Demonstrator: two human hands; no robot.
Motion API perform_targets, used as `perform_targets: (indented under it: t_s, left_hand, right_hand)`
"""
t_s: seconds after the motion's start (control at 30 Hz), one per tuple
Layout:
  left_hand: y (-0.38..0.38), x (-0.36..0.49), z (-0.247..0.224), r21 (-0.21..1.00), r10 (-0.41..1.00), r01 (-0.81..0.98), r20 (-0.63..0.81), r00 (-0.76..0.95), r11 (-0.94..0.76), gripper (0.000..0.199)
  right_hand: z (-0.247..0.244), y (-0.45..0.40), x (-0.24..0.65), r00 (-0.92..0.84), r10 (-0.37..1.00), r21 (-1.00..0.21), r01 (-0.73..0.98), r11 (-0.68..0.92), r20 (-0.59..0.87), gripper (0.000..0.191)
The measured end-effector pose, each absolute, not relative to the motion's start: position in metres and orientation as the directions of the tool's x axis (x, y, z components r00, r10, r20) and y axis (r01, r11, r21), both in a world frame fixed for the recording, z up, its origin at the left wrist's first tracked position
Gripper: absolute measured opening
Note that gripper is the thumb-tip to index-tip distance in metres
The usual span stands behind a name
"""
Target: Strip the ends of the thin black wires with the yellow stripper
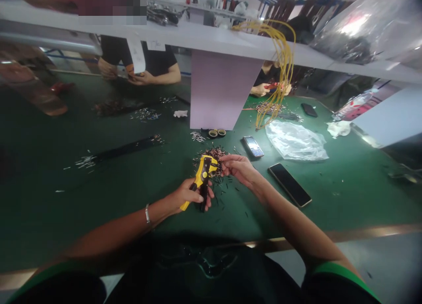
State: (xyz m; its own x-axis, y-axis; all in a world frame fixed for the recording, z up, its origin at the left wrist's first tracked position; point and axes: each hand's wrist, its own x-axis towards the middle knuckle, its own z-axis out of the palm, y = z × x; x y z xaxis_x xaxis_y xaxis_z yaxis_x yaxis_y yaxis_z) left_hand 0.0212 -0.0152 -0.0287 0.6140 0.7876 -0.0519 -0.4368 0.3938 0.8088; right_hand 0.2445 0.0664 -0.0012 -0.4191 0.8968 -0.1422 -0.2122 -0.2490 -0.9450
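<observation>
A yellow and black hand tool (205,174) is gripped in my left hand (194,195), its fingers wrapped round the handles and its head tilted up and to the right. Just right of the tool's head, the thumb and fingers of my right hand (238,167) are pinched together; whatever they hold is too small to make out. Beneath and behind the tool's head lies a pile of small copper and black pieces (214,152), with loose black bits scattered below it on the green table (184,145).
Right of my hands lie a keypad phone (253,146), a dark smartphone (289,184) and a clear plastic bag (295,140). Tape rolls (216,133) sit by the pink panel (217,88). Yellow cables (284,62) hang from the shelf (227,43). Other people work across the table.
</observation>
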Motion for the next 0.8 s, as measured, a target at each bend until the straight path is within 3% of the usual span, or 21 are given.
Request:
perform_targets:
  t_s: [0.2, 0.5, 0.8]
  left_hand:
    - [-0.014, 0.019, -0.028, 0.823, 0.785, -0.422, -0.045, 0.618, 0.380, 0.048]
    - [-0.013, 0.020, -0.029, 0.809, 0.783, -0.407, -0.102, 0.613, 0.425, 0.053]
    - [-0.014, 0.021, -0.029, 0.808, 0.760, -0.386, -0.115, 0.639, 0.446, 0.056]
  right_hand:
    - [-0.011, 0.057, 0.238, -0.438, 0.883, -0.930, -0.225, -0.291, -0.170, 0.017]
    - [-0.019, 0.052, 0.233, -0.401, 0.911, -0.979, -0.130, -0.157, -0.093, 0.021]
    - [-0.026, 0.047, 0.232, -0.423, 0.897, -0.980, -0.083, -0.180, -0.129, 0.028]
